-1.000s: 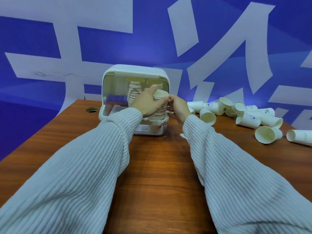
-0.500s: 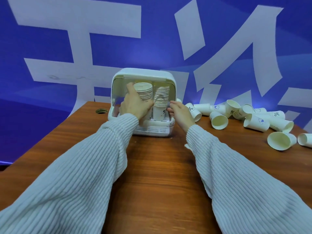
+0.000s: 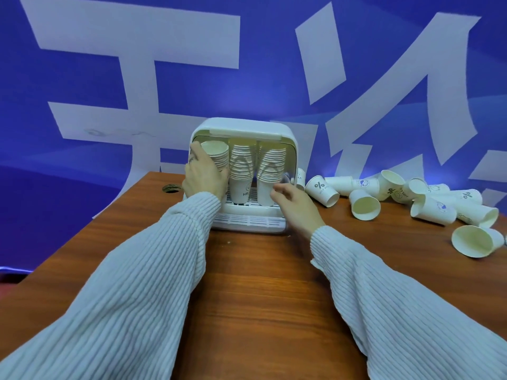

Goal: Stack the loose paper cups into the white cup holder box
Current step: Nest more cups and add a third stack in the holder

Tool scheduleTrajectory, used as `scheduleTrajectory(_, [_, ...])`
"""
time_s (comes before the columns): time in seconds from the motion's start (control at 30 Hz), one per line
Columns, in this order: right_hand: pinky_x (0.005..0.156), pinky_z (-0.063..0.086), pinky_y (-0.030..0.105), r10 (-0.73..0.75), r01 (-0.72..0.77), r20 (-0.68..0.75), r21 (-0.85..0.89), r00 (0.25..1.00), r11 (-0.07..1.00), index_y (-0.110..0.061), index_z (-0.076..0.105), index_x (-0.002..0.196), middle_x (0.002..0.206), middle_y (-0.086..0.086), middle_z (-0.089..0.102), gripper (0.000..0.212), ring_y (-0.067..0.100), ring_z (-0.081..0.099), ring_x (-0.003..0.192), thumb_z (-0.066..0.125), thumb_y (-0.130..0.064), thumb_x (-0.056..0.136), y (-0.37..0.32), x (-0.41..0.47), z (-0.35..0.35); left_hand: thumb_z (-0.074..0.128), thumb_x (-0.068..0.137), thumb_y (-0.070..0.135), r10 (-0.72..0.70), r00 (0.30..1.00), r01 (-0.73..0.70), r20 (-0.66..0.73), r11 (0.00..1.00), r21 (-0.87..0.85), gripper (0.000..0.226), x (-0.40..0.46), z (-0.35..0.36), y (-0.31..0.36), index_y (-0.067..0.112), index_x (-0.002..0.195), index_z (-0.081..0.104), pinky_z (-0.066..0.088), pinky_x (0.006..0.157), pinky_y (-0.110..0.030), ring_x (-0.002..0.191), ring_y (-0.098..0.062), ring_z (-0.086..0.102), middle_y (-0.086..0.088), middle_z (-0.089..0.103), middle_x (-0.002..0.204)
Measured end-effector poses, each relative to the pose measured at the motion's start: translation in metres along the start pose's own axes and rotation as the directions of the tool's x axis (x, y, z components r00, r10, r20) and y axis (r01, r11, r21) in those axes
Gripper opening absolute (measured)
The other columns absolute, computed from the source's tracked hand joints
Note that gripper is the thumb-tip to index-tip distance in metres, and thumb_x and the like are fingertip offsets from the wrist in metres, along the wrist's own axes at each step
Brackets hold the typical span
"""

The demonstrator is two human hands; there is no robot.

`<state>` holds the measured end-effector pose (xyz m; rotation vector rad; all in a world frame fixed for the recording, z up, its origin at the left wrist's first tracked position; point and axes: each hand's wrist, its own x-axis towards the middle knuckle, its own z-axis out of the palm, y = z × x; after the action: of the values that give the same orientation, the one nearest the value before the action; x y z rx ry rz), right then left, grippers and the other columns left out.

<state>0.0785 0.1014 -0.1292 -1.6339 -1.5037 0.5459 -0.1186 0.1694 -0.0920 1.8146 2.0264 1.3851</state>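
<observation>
Head camera: three cup stacks in the box, loose cups left

Head view looks down at a white cup holder box (image 3: 242,127) standing at the far edge of a wooden table (image 3: 260,283). Inside the box stand three tall stacks of paper cups. The left hand (image 3: 204,176) wraps its fingers around the left stack (image 3: 216,156), at the box's left wall. The middle stack (image 3: 241,171) and right stack (image 3: 270,171) stand upright beside it. The right hand (image 3: 295,205) hovers at the box's front right corner, fingers loosely curled and holding nothing. To the right of the box, a heap of loose cups (image 3: 397,198) lies tipped over on the table. By the look of it, the task is well along but not finished: that heap has yet to go in.
</observation>
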Motion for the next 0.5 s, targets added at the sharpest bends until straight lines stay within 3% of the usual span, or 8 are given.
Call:
scheduleTrajectory(0.23, [0.110,0.045,0.045,-0.025,0.025,0.023,-0.015,0.999,1.000,-0.044,0.063,0.128,0.112,-0.022,0.067,0.053,0.010,0.055,0.125,0.051,-0.069,0.082,0.005,0.000,0.001,0.076,0.091,0.022,0.042,0.999,-0.044,0.033,0.997,0.062,0.063,0.011,0.009,0.000,0.011,0.140,0.037,0.050,0.085,-0.051,0.119,-0.038,0.060,-0.015,0.053,0.137])
scheduleTrajectory(0.37, [0.110,0.046,0.044,-0.021,0.021,0.051,-0.014,0.999,1.000,-0.045,0.062,0.129,0.114,-0.020,0.065,0.055,0.008,0.054,0.124,0.053,-0.068,0.081,0.005,-0.005,-0.002,0.075,0.091,0.018,0.102,0.991,-0.109,0.091,0.991,0.079,0.089,0.013,0.016,0.003,0.016,0.157,0.015,0.052,0.093,-0.055,0.117,-0.043,0.063,-0.018,0.043,0.152])
scheduleTrajectory(0.5, [0.107,0.047,0.037,-0.052,0.049,0.065,0.046,0.997,0.998,-0.035,0.062,0.134,0.117,-0.019,0.066,0.046,0.003,0.057,0.120,0.060,-0.053,0.092,0.002,-0.012,-0.011,0.076,0.088,0.015,0.119,0.993,-0.119,0.007,0.993,0.007,0.067,0.011,0.018,0.008,0.009,0.139,0.033,0.051,0.097,-0.056,0.123,-0.043,0.057,-0.019,0.032,0.154])
